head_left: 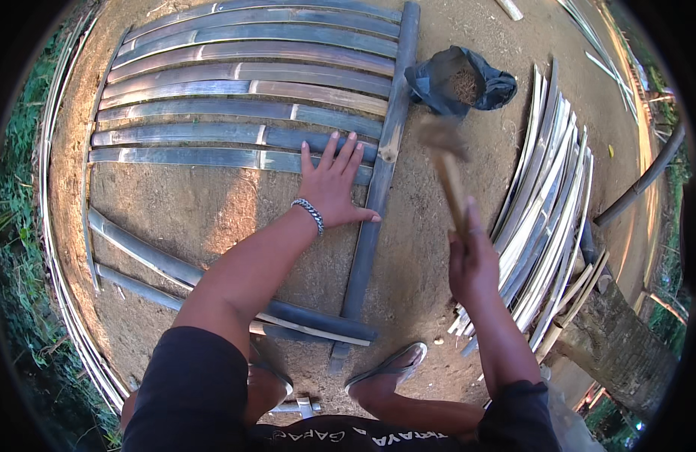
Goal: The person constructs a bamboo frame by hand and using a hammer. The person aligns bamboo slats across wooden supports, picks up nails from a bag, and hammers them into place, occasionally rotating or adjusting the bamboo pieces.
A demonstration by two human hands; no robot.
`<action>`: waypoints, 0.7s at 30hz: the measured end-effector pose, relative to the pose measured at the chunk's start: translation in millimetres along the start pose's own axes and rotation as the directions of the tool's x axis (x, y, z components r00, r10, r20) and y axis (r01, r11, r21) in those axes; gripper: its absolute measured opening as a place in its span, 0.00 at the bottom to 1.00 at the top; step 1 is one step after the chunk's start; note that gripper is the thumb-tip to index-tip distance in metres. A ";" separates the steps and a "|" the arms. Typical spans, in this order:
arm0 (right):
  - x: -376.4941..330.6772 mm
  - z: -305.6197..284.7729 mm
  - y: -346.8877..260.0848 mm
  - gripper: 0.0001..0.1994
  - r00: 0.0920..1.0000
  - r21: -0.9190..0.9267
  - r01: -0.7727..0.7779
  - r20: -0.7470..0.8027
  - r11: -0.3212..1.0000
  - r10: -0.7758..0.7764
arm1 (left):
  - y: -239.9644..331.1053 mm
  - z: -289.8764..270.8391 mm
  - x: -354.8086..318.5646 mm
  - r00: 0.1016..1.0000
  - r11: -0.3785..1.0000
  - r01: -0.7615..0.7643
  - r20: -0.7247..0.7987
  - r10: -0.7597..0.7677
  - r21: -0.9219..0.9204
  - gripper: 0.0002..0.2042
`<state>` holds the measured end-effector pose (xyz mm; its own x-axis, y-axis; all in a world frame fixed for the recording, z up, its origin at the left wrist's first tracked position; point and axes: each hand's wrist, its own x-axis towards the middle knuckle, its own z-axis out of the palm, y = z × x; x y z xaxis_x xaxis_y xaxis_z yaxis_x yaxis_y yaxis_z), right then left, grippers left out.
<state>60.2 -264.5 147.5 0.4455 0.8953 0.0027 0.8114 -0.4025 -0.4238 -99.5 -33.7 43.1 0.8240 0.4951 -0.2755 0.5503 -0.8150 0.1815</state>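
Head view. The left hand reaches forward from the lower edge, forearm extended, palm down and fingers spread flat. It presses on the nearest bamboo slat where that slat meets the dark upright bamboo pole, the thumb pointing toward the pole. Its grip is fully open and closes on nothing; it only bears down on the slat. A metal chain bracelet circles the wrist.

The right hand is raised to the right of the pole, forearm coming up from the lower right. Its grip is wrapped tight around the wooden handle of a hammer, whose head is blurred and hangs just above and to the right of the pole's joint with the slat.

The slats are long split bamboo strips, grey-blue to brown, lying in a row side by side across the dirt ground, their right ends resting against or under the pole. Two further slats lie apart, nearer the person, at the ground's left side.

A stack of pale split strips lies at the right side of the ground. A dark bag with brown contents sits beyond the pole's far end. Two sandalled feet stand at the near edge.
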 end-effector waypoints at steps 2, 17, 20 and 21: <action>7.4 -11.0 -14.2 0.37 0.977 0.094 0.128 -0.185 0.987 -0.109 | -0.9 4.8 -5.3 1.000 1.000 0.001 0.000 -0.001 -0.024 0.69; -6.9 12.2 -9.2 0.32 0.995 0.032 0.047 0.082 0.998 -0.049 | 1.4 2.2 -4.1 1.000 0.998 -0.018 0.009 0.018 -0.059 0.67; -17.3 12.2 -1.4 0.34 0.966 -0.025 -0.070 0.248 0.997 0.074 | -0.5 -3.2 3.1 0.999 0.998 -0.029 -0.015 0.028 -0.056 0.67; -15.1 5.9 -7.8 0.35 0.978 0.027 -0.066 0.198 0.997 0.060 | -2.1 0.5 -1.1 1.000 0.998 -0.017 -0.006 0.016 -0.057 0.67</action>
<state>45.0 -273.8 145.5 0.4094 0.8898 -0.2018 0.7696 -0.4556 -0.4474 -101.7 -32.7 42.6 0.8337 0.4837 -0.2665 0.5433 -0.8048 0.2391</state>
